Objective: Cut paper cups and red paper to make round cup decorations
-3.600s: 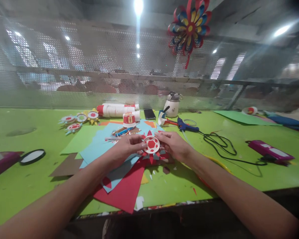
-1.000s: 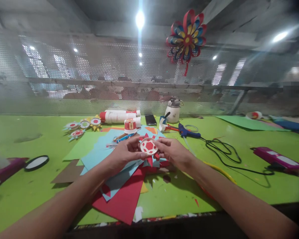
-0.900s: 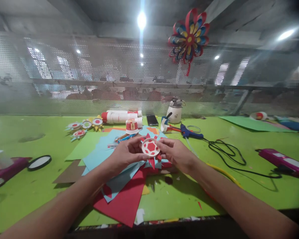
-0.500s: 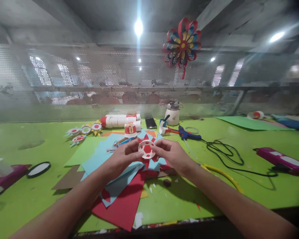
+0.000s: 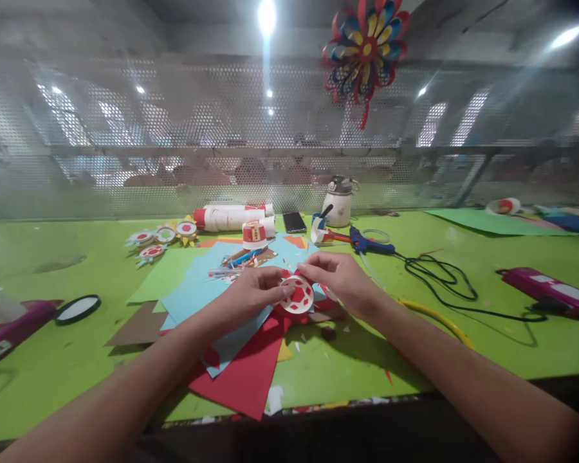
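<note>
My left hand [image 5: 258, 287] grips a round white paper disc [image 5: 297, 296] with red patches, its thumb on the face. Red paper points stick out behind the disc's rim. My right hand [image 5: 336, 276] is closed at the disc's upper right edge, fingertips pinching a red point there; the exact grip is partly hidden. Under the hands lie light blue paper sheets [image 5: 188, 289] and a red sheet [image 5: 244, 379]. A red-and-white paper cup [image 5: 254, 235] stands just beyond, by some pens [image 5: 246, 257].
Finished-looking paper discs [image 5: 152, 253] lie at the far left. A blue glue gun [image 5: 369, 243] with a black cord lies to the right, near a white bottle [image 5: 338, 204] and phone [image 5: 294, 222]. A purple power strip [image 5: 550, 287] sits far right; a tape ring [image 5: 78, 309] lies left.
The disc has turned and tilted in my left hand. My right fingers have shifted from its right side to its upper edge. The view has dipped downward.
</note>
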Tool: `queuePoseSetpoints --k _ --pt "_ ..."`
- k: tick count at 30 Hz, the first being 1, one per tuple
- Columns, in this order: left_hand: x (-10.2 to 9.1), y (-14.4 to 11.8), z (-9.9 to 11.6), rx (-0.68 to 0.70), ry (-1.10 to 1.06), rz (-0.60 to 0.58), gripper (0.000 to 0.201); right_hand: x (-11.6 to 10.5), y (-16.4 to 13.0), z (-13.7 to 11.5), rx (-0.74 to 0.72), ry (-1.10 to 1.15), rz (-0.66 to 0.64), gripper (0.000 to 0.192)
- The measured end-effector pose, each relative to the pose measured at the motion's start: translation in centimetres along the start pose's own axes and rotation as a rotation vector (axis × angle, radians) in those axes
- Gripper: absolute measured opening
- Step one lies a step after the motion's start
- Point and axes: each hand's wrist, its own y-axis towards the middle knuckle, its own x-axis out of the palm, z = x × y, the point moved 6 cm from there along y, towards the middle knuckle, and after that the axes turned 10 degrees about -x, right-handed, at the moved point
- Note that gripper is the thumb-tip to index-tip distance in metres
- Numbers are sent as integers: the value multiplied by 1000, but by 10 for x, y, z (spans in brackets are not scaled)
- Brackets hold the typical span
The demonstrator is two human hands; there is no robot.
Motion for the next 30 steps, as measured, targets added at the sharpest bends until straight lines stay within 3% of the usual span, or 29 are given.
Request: queuePoseSetpoints --k 19,25,30 --pt "5 5 -11 3 54 -48 25 -1 1 -2 17 -5 80 18" --pt "0 3 -7 -20 -89 10 26 -10 3 -2 -3 29 184 29" --pt "-16 4 -5 -6 -292 106 26 -16 2 16 126 152 255 35"
